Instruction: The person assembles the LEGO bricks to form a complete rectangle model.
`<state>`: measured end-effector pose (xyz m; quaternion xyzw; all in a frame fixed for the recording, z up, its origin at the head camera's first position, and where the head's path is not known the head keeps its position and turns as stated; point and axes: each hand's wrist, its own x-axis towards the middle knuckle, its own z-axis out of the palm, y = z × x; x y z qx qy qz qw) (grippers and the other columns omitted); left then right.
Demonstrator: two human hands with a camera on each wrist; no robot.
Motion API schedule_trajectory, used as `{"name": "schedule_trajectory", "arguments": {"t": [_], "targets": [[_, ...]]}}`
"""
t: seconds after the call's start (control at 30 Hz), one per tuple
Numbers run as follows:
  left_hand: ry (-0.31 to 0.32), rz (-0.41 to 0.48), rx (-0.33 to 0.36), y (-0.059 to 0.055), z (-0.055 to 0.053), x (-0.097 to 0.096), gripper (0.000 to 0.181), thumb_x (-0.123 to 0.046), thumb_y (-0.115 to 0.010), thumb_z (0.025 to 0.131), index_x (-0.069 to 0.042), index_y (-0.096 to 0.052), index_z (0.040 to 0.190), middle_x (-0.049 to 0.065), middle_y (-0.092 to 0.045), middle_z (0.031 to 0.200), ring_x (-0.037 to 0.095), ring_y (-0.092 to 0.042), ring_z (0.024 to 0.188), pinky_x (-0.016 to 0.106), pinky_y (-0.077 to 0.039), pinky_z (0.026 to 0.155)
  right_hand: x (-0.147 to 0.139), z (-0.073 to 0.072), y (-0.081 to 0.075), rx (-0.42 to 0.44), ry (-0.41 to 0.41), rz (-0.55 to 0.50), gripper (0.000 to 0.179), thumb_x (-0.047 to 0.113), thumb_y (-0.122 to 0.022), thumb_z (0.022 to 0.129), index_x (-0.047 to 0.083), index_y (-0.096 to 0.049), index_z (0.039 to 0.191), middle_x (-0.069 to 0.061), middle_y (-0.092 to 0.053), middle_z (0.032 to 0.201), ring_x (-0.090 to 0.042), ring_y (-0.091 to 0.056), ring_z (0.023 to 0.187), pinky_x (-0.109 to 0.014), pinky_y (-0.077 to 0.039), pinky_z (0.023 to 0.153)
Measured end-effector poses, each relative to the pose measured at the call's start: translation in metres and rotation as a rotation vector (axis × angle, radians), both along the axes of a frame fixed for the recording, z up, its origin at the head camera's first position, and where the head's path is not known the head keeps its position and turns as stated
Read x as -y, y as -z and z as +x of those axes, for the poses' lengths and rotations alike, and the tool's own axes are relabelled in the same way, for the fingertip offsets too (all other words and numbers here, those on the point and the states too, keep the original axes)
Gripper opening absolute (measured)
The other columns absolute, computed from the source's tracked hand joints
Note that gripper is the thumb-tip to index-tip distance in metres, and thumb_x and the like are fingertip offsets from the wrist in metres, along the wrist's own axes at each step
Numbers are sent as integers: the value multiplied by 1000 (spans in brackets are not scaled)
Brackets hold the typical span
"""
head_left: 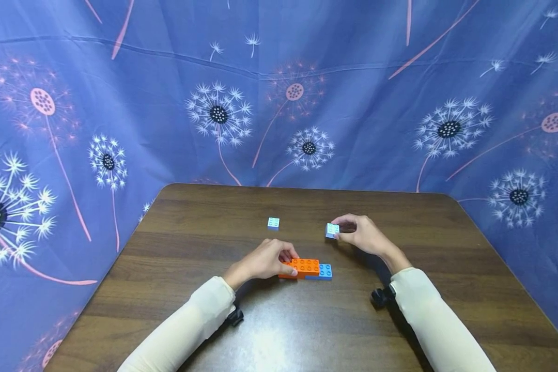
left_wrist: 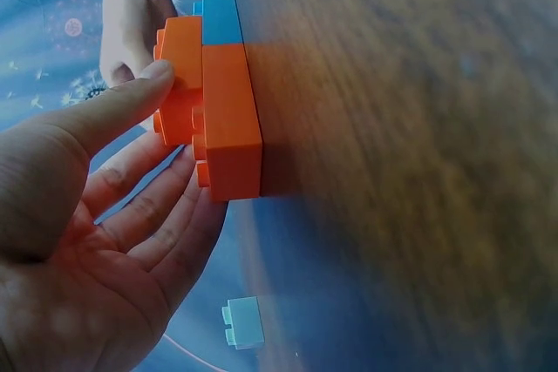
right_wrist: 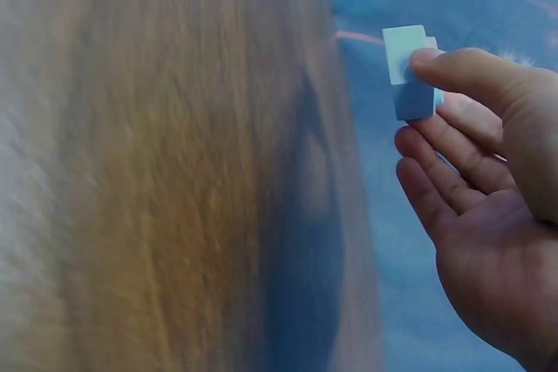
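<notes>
My left hand (head_left: 265,258) grips an orange toy brick (head_left: 307,265) between thumb and fingers. That brick sits on top of a lower orange brick (left_wrist: 232,119) and a blue brick (head_left: 325,270), which lie end to end on the table and stick out on either side. Farther right and back, my right hand (head_left: 366,235) pinches a small light blue brick (right_wrist: 404,54) by its sides, studs upward, and its other fingers are spread below. A second small light blue brick (head_left: 273,223) stands on the table beyond the left hand.
The brown wooden table (head_left: 204,217) ends at a rounded far edge. Behind it hangs a blue cloth (head_left: 167,129) with dandelion prints. A black wrist camera (head_left: 382,297) sits under the right cuff, close over the tabletop.
</notes>
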<state>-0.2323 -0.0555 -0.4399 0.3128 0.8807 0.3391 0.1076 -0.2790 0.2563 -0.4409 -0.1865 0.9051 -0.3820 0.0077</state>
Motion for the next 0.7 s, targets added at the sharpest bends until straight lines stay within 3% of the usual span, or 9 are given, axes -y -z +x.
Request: {"name": "schedule_trajectory", "arguments": {"t": [0.3, 0.7], "targets": [[-4, -13, -2, 0, 1, 0, 23, -21, -87, 84, -15, -76, 102, -5, -75, 93, 6, -66, 85, 20, -54, 81, 4, 34, -7, 51, -68, -55, 32, 14, -81, 88, 11, -72, 119, -8, -74, 115, -23, -68, 105, -33, -57, 89], [1, -10, -11, -1, 1, 1, 21, -21, -87, 84, -15, -76, 102, -3, -76, 94, 8, -67, 87, 21, -55, 82, 15, 71, -6, 38, -129, -7, 33, 14, -82, 86, 21, -73, 117, 3, -73, 114, -16, -68, 102, -32, -57, 87]]}}
